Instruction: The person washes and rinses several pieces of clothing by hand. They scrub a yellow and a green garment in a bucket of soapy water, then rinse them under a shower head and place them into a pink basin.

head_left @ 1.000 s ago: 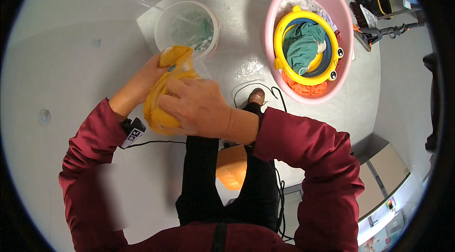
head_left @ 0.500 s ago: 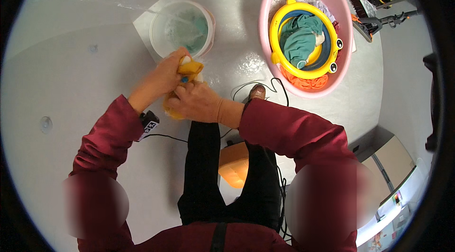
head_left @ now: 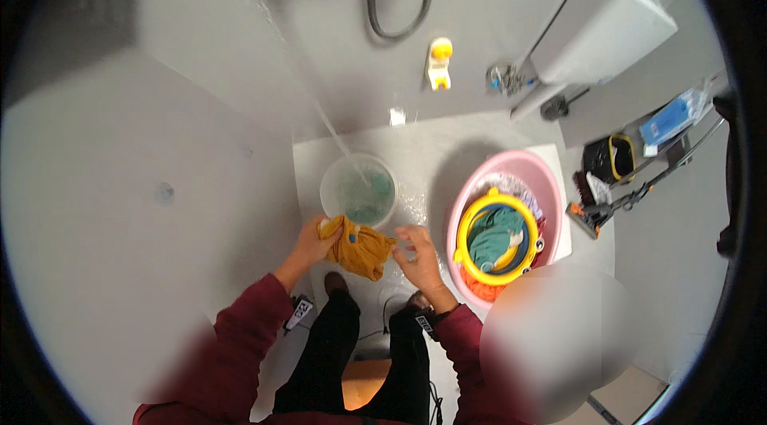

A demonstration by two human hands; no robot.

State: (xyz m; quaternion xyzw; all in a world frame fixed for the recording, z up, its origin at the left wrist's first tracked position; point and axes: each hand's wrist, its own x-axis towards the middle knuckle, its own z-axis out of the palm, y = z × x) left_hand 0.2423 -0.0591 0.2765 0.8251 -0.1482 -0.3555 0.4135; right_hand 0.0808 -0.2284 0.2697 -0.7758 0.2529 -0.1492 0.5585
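A mustard-yellow cloth garment (head_left: 361,254) with a small blue spot hangs bunched just on the near side of a white bucket (head_left: 325,200). My left hand (head_left: 307,244) is closed on its left end. Beside the right end is my right hand (head_left: 419,262), its fingers apart, holding nothing that I can see. Cloudy water and teal cloth (head_left: 369,193) are in the bucket, and a thin water stream (head_left: 323,117) falls into it from the upper left.
To the right stands a pink tub (head_left: 551,185) with soapy water and clothes. A yellow frog-faced basin (head_left: 463,221) holding a green garment (head_left: 495,237) sits inside it. An orange stool (head_left: 366,381) is between my legs. A grey hose (head_left: 399,29) hangs ahead; cleaning tools (head_left: 595,217) stand far right.
The garment, gripped by both hands before, now hangs spread out from my left hand. My right hand has let go and moved right. The view has tilted up, showing the wall.
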